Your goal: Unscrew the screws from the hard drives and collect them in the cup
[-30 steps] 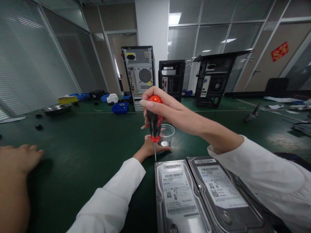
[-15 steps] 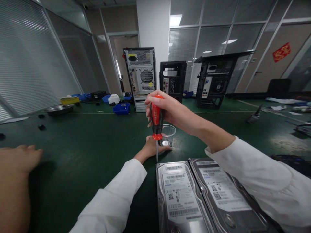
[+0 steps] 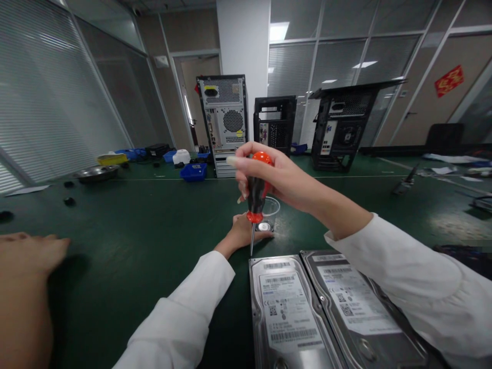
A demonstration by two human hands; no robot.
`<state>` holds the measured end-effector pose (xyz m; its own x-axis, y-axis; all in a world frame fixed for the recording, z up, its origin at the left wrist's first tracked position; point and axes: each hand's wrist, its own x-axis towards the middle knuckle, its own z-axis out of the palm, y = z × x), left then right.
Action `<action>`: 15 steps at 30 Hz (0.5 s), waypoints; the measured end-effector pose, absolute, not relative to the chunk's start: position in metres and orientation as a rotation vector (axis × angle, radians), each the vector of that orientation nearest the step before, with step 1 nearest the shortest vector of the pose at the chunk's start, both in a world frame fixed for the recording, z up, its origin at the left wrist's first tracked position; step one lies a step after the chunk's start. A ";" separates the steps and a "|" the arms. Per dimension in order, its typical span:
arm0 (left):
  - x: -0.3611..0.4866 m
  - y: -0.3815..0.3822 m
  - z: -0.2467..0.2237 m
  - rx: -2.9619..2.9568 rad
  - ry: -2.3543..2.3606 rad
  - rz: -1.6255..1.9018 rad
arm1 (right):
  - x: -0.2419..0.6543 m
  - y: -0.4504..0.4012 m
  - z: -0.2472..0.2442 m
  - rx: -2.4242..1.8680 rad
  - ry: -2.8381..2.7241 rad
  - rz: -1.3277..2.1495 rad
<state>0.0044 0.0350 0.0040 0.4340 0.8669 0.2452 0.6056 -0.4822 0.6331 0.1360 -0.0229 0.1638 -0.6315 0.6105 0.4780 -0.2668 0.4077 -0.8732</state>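
My right hand [image 3: 280, 171] is wrapped round the red and black handle of a screwdriver [image 3: 255, 197]. Its shaft leans slightly, and the tip meets the top left corner of a silver hard drive [image 3: 290, 302]. Close against this drive on the right lies a second hard drive [image 3: 357, 302], partly under my right sleeve. Behind the screwdriver, my left hand [image 3: 240, 231] curls at the base of a clear plastic cup [image 3: 272, 207], its thumb stretched across the front. The screwdriver hides part of these fingers. Something small and whitish shows in the cup's bottom.
Another person's hand [image 3: 34, 253] rests on the green table at left. Three computer cases [image 3: 226, 120] stand at the back. A blue tray [image 3: 193, 172], a metal bowl [image 3: 97, 173] and a yellow tray [image 3: 112, 159] lie back left. A dark tool [image 3: 405, 182] is at right.
The screwdriver's handle has turned and leans further right, its tip still at the drive's corner. My right thumb and fingers have rolled round the handle. My left hand stays by the cup.
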 end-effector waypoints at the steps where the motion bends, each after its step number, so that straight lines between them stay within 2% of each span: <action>1: 0.004 0.035 0.004 2.221 1.231 0.768 | 0.137 -0.024 0.165 -0.302 -1.832 1.379; 5: 0.004 0.038 0.001 2.122 1.178 0.835 | 0.137 -0.026 0.168 -0.342 -1.874 1.412; 11: 0.005 0.039 -0.001 2.082 1.167 0.826 | 0.131 -0.026 0.165 -0.352 -1.958 1.122; 15: 0.005 0.038 -0.001 2.075 1.202 0.832 | 0.127 -0.028 0.162 -0.341 -1.927 1.242</action>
<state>0.0055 0.0379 -0.0005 0.3956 0.8917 0.2200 0.5199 -0.4149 0.7468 0.1266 -0.0282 0.1622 -0.6431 0.5988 0.4774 -0.1877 0.4811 -0.8563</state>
